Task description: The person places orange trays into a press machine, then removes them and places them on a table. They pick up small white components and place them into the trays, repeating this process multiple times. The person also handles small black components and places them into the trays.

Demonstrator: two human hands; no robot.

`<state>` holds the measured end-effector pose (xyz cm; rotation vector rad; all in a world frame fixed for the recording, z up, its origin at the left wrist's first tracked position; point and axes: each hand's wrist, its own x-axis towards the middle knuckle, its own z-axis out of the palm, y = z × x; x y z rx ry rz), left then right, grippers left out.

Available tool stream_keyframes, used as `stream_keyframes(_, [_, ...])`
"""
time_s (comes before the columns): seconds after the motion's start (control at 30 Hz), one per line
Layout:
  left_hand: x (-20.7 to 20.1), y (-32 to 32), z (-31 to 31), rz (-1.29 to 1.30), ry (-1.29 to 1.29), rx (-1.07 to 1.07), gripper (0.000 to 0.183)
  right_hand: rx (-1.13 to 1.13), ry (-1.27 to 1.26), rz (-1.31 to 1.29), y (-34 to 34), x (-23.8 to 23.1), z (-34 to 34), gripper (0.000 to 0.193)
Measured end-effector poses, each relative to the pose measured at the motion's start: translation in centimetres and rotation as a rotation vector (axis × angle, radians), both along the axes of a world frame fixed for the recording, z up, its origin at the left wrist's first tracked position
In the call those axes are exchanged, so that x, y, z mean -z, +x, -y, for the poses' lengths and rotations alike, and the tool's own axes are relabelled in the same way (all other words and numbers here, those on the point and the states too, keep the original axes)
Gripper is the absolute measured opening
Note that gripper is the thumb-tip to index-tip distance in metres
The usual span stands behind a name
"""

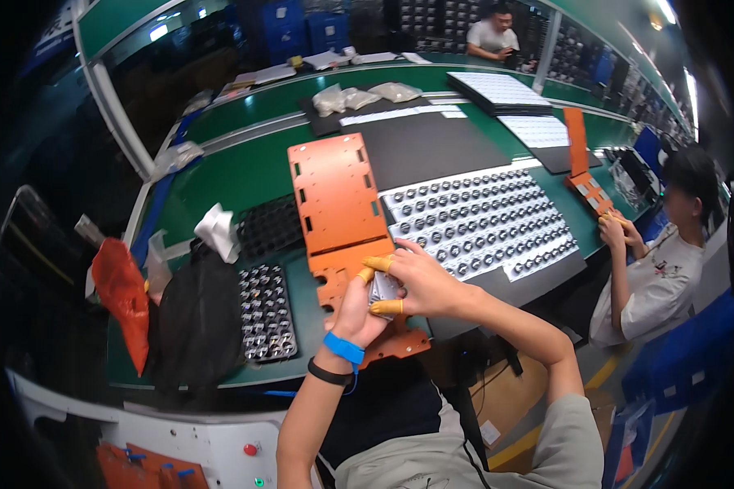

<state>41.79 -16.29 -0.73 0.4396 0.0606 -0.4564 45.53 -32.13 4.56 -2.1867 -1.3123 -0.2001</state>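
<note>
Both hands meet over the near part of an orange hinged fixture (pixel 334 196), whose slotted lid panel stands raised on its far side. My left hand (pixel 357 314), with a blue strap at the wrist, is closed around a small silvery metal part (pixel 381 290). From the right, my right hand (pixel 420 281) grips the same part between thumb and fingers. Yellow finger cots cover several fingertips. The fingers hide much of the part, so its exact kind cannot be made out.
A black tray of small round parts (pixel 265 314) is left of the fixture, near a black bag (pixel 196 318) and an orange-red bag (pixel 122 293). White sheets with rows of black round parts (pixel 481 220) lie right. A co-worker (pixel 661 261) handles another orange fixture (pixel 589 191).
</note>
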Motion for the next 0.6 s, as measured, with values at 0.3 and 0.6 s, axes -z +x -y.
stream_keyframes(0.3, [-2.2,-9.2,-2.6,-0.092,-0.056,-0.411,0.038,-0.301,0.029,-0.146,-3.5,0.6,-5.6,0.071])
stream_keyframes(0.6, [0.5,-15.4,-7.4,-0.179,-0.230,-0.668,0.029,-0.029,0.148,-0.048,1.1,3.7,-16.7,0.024])
